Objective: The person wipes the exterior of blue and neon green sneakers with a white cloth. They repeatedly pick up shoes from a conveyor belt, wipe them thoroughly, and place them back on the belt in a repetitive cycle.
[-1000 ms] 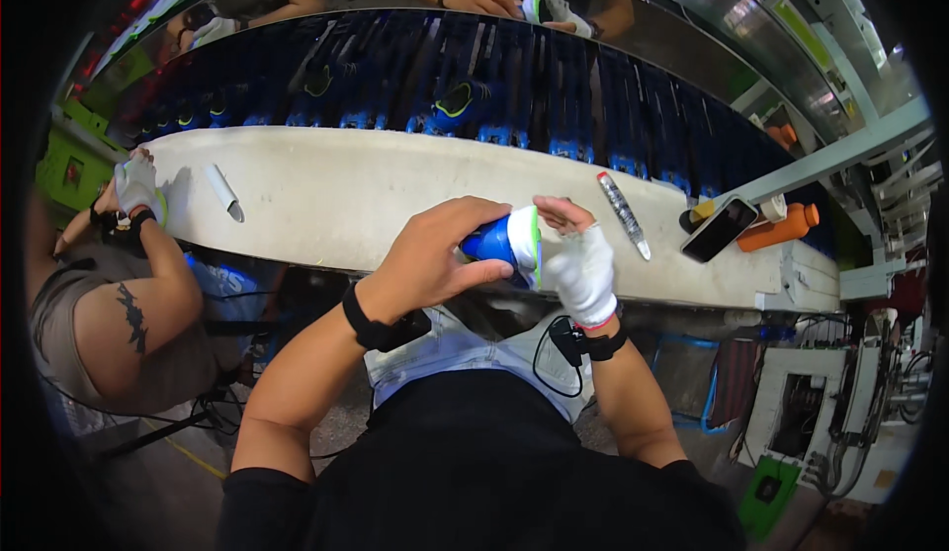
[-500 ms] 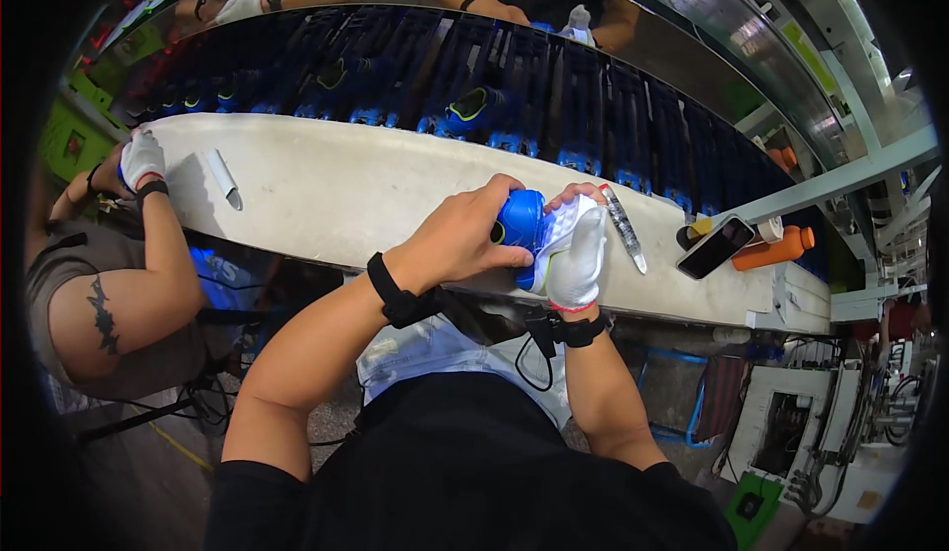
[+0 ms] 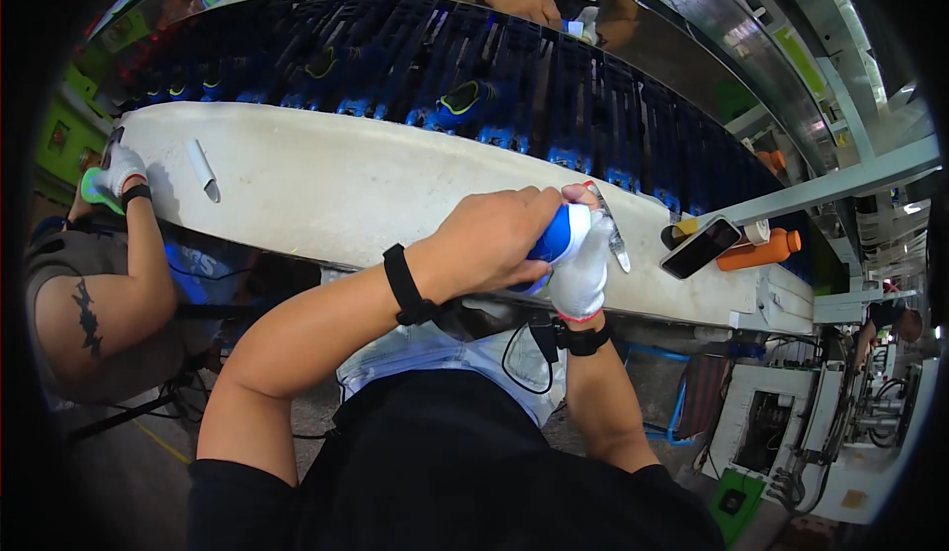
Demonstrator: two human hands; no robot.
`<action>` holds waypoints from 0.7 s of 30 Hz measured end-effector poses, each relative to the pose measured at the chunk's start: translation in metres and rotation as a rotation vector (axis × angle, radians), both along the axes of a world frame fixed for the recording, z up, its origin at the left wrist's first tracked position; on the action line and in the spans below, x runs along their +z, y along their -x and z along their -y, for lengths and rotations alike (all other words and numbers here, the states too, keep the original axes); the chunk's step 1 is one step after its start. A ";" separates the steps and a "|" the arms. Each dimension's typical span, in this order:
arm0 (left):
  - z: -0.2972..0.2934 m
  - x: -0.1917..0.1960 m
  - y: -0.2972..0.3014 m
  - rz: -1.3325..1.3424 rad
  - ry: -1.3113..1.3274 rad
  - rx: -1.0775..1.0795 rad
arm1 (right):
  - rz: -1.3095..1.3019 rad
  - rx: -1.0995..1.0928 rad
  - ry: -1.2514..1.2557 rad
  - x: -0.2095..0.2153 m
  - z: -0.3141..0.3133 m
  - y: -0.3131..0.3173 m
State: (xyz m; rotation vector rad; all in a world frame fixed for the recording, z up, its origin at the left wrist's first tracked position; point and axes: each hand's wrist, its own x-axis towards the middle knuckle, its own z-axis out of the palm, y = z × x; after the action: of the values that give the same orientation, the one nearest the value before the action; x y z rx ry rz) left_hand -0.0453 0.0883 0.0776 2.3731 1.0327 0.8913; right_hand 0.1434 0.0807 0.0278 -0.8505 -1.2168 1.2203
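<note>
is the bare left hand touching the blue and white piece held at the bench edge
Touching. The head view shows the bare left hand wrapped over the blue and white piece, fingers pressed on it with no gap.

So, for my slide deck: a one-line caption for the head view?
Bare left hand and gloved right hand grip a blue-and-white object above a white bench.

blue-and-white object point(image 3: 557, 240): mostly hidden by left hand point(image 3: 494, 240) | shape unclear

A blue and white shoe point(image 3: 559, 240) is held over the near edge of the white desk point(image 3: 346, 180), largely covered by both hands
</note>
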 end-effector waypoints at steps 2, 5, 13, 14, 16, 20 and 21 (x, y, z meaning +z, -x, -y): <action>0.006 0.000 -0.007 0.029 -0.042 0.001 | 0.048 -0.020 -0.015 0.003 0.004 -0.004; 0.015 0.000 -0.013 0.053 -0.089 0.000 | 0.086 -0.041 -0.050 0.007 0.014 -0.005; 0.030 0.001 -0.019 -0.011 -0.183 -0.053 | 0.057 0.012 0.005 0.004 0.029 -0.025; 0.031 0.000 -0.021 -0.013 -0.197 -0.066 | 0.047 0.006 0.045 0.005 0.032 -0.027; 0.032 0.000 -0.023 -0.044 -0.222 -0.069 | 0.026 -0.007 0.125 0.013 0.038 -0.029; 0.035 -0.003 -0.027 -0.071 -0.293 -0.103 | 0.426 -0.041 0.056 0.032 0.051 -0.032; 0.036 -0.002 -0.025 -0.080 -0.301 -0.134 | 0.569 -0.022 -0.015 0.035 0.054 -0.038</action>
State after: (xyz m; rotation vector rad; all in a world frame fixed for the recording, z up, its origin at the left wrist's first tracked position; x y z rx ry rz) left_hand -0.0201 0.0522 0.0753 2.7094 0.8033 0.9662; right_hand 0.1811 0.0263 0.0628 -1.2467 -1.6565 0.9750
